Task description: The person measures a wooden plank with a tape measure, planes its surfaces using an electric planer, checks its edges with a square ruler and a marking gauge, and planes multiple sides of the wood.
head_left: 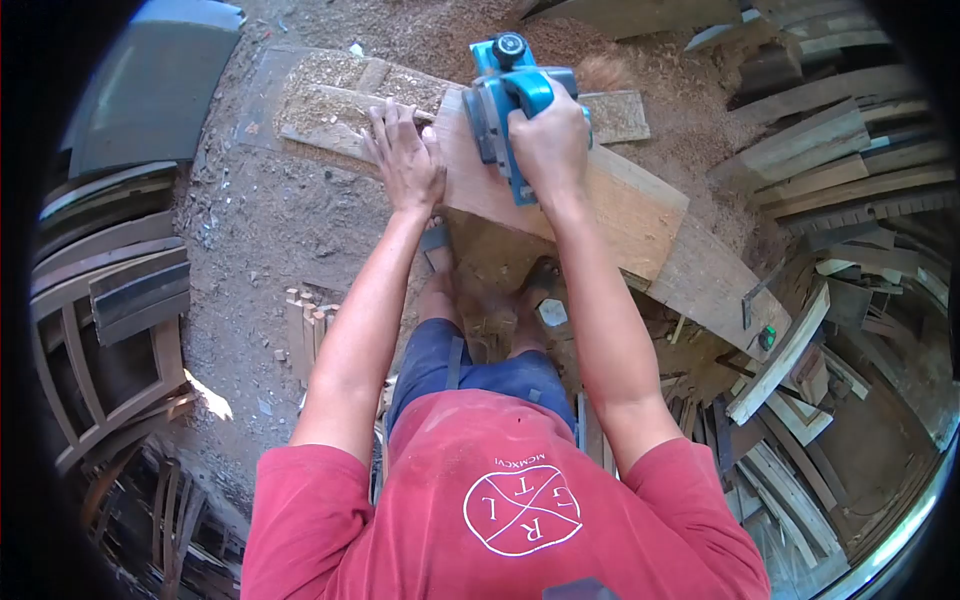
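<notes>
A blue electric planer [488, 112] with a black knob on its front rests on a wide wooden board [630, 212]. My right hand [552, 138] is wrapped around the planer's top handle. At the board's left end lies my left hand [408, 165], fingers spread and nothing held. Its palm side is hidden, so how firmly it presses on the board or the bench cannot be seen. Beneath the board runs a longer plank bench [715, 275], its left part covered in wood shavings [330, 90].
On the bench's right end are a dark try square [752, 300] and a green tape measure [767, 338]. Stacked timber [840, 150] lines the right side; wooden frames [110, 350] stand at left. Sawdust [660, 100] covers the ground beyond the bench. Short sticks [312, 325] lie below left.
</notes>
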A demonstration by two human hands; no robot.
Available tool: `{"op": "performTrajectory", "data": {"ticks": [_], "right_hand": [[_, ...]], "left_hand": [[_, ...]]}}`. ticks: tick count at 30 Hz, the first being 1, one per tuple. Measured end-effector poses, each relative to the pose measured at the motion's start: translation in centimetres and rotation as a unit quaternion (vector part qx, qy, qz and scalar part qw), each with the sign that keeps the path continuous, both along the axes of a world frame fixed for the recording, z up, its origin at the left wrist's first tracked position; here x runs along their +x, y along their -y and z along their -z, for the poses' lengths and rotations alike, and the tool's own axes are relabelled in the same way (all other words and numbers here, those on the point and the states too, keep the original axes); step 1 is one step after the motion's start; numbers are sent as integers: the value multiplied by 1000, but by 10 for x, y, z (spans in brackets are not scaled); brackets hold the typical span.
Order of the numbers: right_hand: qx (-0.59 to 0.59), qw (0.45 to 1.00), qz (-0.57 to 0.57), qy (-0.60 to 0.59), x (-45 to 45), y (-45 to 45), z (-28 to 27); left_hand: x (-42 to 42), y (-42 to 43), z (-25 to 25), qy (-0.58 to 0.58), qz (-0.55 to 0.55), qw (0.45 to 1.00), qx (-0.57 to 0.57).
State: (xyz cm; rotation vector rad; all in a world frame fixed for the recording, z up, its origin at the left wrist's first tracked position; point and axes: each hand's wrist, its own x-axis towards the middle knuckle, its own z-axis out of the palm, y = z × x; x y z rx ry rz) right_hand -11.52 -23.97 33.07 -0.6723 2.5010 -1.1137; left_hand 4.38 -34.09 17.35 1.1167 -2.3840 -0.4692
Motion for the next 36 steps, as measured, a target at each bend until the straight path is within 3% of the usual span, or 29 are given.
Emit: {"op": "performTrajectory", "data": {"ticks": [3,5,8,9,17,21,24,25,27,31,32,34,36], "right_hand": [[2,999,-2,44,24,-33,-2],[-6,1000,-4,-30,67,-88,5],[18,998,16,51,123,-151,-4],[25,995,42,91,131,-149,-11],[-17,1000,7,-24,36,30,12],[-12,1000,-2,-13,36,36,8],[17,999,11,32,92,-25,-1],[15,1000,-10,-12,113,-50,0],[41,996,14,73,149,-90,-5],[46,997,23,50,134,-48,-5],[9,1000,-3,-2,120,-26,2],[42,998,7,44,96,24,-1],[10,1000,6,12,80,63,2]], "left_hand": [[3,5,-1,-3,-25,1000,19],[18,1,3,29,-84,996,16],[17,-3,3,11,-122,991,49],[15,-5,2,-3,-150,987,56],[15,-6,-2,-8,-148,987,63],[21,-3,5,-19,-157,984,76],[61,12,9,-48,-135,988,59],[84,19,10,-46,-139,987,60],[135,39,13,-11,-125,991,38],[235,68,26,64,-128,990,11],[250,75,26,91,-129,987,-8],[272,78,20,104,-118,987,-21],[273,80,16,112,-111,987,-38]]}}
